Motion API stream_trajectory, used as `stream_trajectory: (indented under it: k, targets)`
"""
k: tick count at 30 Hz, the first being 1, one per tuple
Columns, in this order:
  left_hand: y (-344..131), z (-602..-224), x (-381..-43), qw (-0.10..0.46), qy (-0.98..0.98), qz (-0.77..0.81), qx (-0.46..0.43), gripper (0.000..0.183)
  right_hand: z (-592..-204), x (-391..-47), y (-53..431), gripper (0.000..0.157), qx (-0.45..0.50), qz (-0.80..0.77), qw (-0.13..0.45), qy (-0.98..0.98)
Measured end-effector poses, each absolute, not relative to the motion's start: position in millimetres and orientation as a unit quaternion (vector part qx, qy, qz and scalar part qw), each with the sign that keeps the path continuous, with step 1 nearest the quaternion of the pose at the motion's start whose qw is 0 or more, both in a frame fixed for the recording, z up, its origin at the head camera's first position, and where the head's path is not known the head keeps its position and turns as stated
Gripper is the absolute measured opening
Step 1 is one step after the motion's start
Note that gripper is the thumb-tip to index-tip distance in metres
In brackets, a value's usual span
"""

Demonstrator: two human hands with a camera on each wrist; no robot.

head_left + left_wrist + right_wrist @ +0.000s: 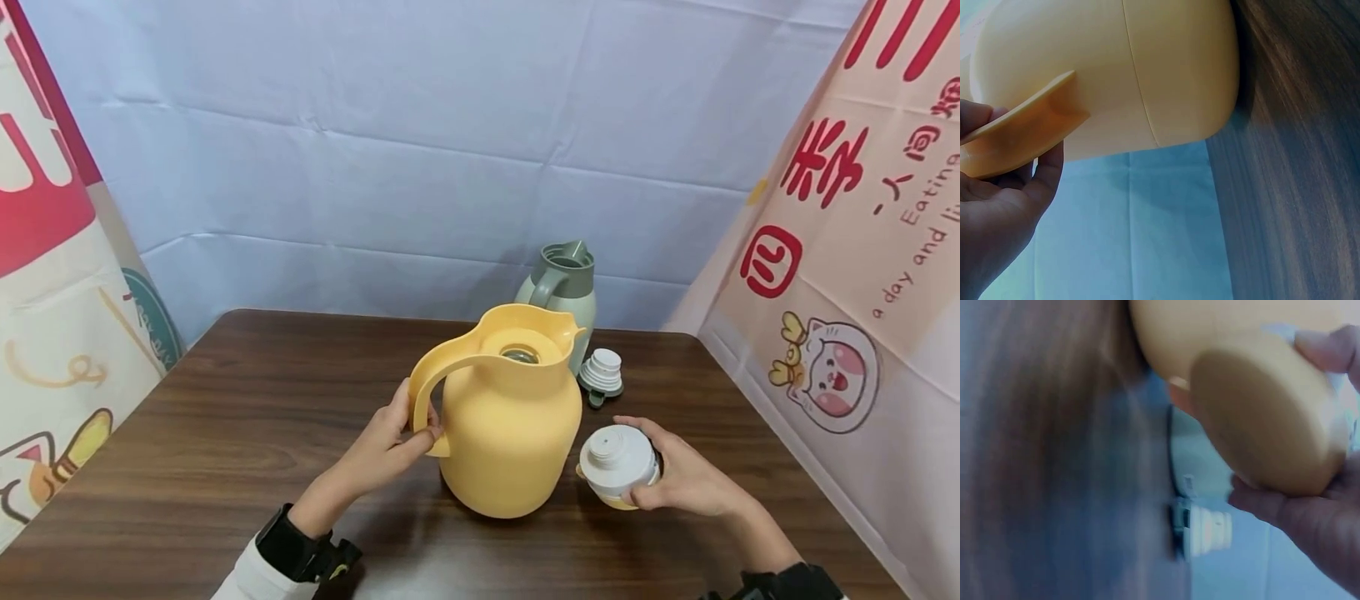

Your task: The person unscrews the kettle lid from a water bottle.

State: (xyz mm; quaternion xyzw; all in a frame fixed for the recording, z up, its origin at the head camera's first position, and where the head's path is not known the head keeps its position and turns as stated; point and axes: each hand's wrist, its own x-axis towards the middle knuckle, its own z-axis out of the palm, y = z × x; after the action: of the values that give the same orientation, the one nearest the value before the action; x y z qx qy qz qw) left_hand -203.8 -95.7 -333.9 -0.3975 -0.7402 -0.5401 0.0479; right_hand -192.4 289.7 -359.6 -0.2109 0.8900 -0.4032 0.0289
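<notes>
A yellow thermos jug stands upright on the table, its top uncovered and its spout turned right. My left hand grips the jug's handle, which shows with thumb and fingers about it in the left wrist view. To the right of the jug, my right hand holds a lid with its white stopper side up and yellow cap side down. The smooth yellow cap fills much of the right wrist view, with fingers and thumb on opposite edges. That view is blurred.
Behind the yellow jug stands a pale green thermos jug with a darker green top, partly hidden. Its neighbour is a white-and-green stopper lid on the brown wooden table. Blue cloth hangs behind, and printed cloths hang at both sides.
</notes>
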Motion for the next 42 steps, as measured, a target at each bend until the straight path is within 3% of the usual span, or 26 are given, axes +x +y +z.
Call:
stream_trajectory:
  k: [6, 14, 42]
  targets:
    - [-97, -334, -204, 0.045, -0.737, -0.545, -0.398, 0.031, -372, -190, 280, 0.083, -0.114, -0.452, -0.024, 0.884]
    - [-97, -335, -204, 0.043, -0.734, -0.549, -0.398, 0.032, -381, -183, 266, 0.097, -0.030, -0.433, -0.045, 0.900]
    - [-96, -361, -219, 0.067, -0.742, -0.527, -0.408, 0.030, -397, -188, 261, 0.098, -0.025, -0.414, 0.001, 0.910]
